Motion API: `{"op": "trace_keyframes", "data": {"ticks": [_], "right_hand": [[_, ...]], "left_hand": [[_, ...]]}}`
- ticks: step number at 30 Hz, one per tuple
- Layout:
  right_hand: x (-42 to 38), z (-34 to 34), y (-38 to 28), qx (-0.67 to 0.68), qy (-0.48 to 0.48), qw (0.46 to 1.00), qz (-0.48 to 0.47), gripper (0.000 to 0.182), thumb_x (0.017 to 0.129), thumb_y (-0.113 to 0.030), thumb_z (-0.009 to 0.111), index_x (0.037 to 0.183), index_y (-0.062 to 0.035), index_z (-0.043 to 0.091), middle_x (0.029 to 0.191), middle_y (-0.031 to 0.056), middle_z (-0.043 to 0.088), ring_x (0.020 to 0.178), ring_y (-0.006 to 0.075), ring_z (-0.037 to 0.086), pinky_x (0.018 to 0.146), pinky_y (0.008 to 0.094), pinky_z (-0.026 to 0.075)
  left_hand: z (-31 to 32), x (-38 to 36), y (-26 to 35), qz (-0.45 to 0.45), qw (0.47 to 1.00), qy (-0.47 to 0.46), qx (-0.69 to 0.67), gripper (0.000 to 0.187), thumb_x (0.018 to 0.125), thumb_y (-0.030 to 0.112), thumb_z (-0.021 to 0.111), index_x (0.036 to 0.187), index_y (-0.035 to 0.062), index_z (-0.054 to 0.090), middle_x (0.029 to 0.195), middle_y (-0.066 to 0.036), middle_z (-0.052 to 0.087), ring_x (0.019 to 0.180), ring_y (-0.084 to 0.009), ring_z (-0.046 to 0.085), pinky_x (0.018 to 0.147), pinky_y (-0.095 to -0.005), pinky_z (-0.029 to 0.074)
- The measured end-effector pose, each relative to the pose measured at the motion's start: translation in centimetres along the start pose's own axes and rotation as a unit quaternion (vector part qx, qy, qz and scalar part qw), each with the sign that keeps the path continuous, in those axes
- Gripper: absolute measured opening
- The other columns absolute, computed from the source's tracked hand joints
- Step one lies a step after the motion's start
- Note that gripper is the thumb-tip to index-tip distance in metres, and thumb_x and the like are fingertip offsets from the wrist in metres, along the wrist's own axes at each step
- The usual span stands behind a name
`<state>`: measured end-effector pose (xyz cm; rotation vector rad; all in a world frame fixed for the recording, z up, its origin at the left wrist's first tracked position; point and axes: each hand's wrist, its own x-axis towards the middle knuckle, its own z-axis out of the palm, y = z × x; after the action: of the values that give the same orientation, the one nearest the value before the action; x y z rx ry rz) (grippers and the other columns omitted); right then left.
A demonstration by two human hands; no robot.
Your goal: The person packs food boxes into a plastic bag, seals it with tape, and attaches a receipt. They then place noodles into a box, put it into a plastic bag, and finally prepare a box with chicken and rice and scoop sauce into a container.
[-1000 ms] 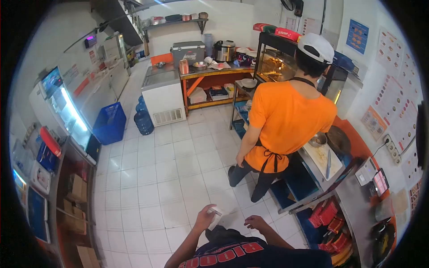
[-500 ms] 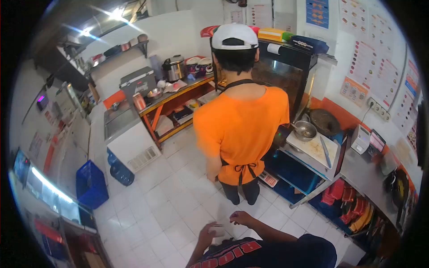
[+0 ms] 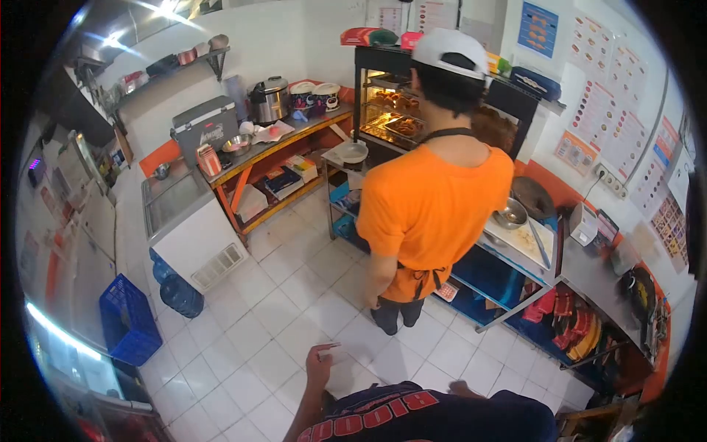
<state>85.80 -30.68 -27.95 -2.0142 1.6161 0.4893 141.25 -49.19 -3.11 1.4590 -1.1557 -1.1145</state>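
My left hand [image 3: 321, 365] is low in the view over the tiled floor. Its fingers are curled, with a thin pale edge along the top; what they hold is too small to make out. Near the right side of my dark shirt [image 3: 390, 414], my right hand [image 3: 462, 388] shows only in part, smeared, its fingers hidden. Ahead stands a person in an orange shirt [image 3: 442, 206], white cap and apron, back turned, facing a lit glass cabinet [image 3: 379, 110] with browned food on its shelves.
A steel table with a cutting board [image 3: 526, 239], bowl [image 3: 512, 214] and knife [image 3: 540, 245] is right of the person. At left are a blue crate [image 3: 131, 320], a water jug [image 3: 181, 296] and a white chest freezer [image 3: 199, 247]. A rice cooker [image 3: 270, 99] is on the back counter.
My hands have moved apart, the left one leftward and the right one back towards my body. The person now appears farther right, uncovering the lit cabinet. The view has shifted.
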Motion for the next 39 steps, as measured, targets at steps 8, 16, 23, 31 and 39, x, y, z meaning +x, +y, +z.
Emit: {"op": "trace_keyframes", "data": {"ticks": [8,16,23,31,39], "right_hand": [[-0.6,-0.8,-17.6,0.029,0.093,0.991,0.096,0.018,0.071,-0.025,0.073,0.071,-0.0070,0.073,0.076,0.0117,0.071,0.069,0.0281,0.072,0.063,0.0397,0.057],[9.3,-4.1,-24.4,0.137,0.262,0.947,0.122,0.023,0.072,-0.026,0.075,0.077,-0.0040,0.074,0.085,0.0146,0.072,0.075,0.0308,0.072,0.068,0.0416,0.058],[16.0,-4.2,-22.5,0.163,0.372,0.909,0.092,0.029,0.080,-0.028,0.071,0.090,-0.0011,0.074,0.098,0.0163,0.072,0.085,0.0316,0.072,0.075,0.0435,0.058],[18.6,-14.9,-28.4,0.238,0.342,0.872,0.257,0.028,0.096,-0.027,0.056,0.101,-0.0014,0.067,0.099,0.0147,0.070,0.084,0.0250,0.067,0.070,0.0429,0.052],[30.7,-14.3,-52.1,0.304,0.289,0.636,0.648,0.021,0.093,-0.018,0.055,0.079,-0.0054,0.063,0.074,0.0149,0.068,0.060,0.0203,0.062,0.047,0.0397,0.045]], "left_hand": [[-14.4,15.5,4.5,0.034,0.997,-0.003,0.070,0.031,0.082,-0.004,0.059,0.111,0.0024,0.064,0.106,-0.014,0.068,0.098,-0.0265,0.065,0.090,-0.0350,0.051],[-6.7,41.3,20.7,0.209,0.976,-0.045,-0.041,0.034,0.085,-0.008,0.052,0.117,0.0008,0.061,0.113,-0.012,0.063,0.108,-0.0232,0.062,0.096,-0.0331,0.048],[2.0,56.9,34.2,0.289,0.950,-0.078,-0.090,0.041,0.086,-0.008,0.052,0.124,0.0037,0.059,0.120,-0.013,0.063,0.110,-0.0228,0.062,0.095,-0.0335,0.048],[17.1,79.1,56.3,0.416,0.840,-0.254,-0.238,0.042,0.086,-0.006,0.057,0.126,0.0044,0.062,0.117,-0.012,0.067,0.111,-0.0213,0.063,0.097,-0.0322,0.047],[35.2,94.9,69.9,0.544,0.752,-0.348,-0.131,0.043,0.088,0.012,0.059,0.131,0.0062,0.062,0.123,-0.009,0.064,0.108,-0.0212,0.061,0.097,-0.0383,0.047]]}}
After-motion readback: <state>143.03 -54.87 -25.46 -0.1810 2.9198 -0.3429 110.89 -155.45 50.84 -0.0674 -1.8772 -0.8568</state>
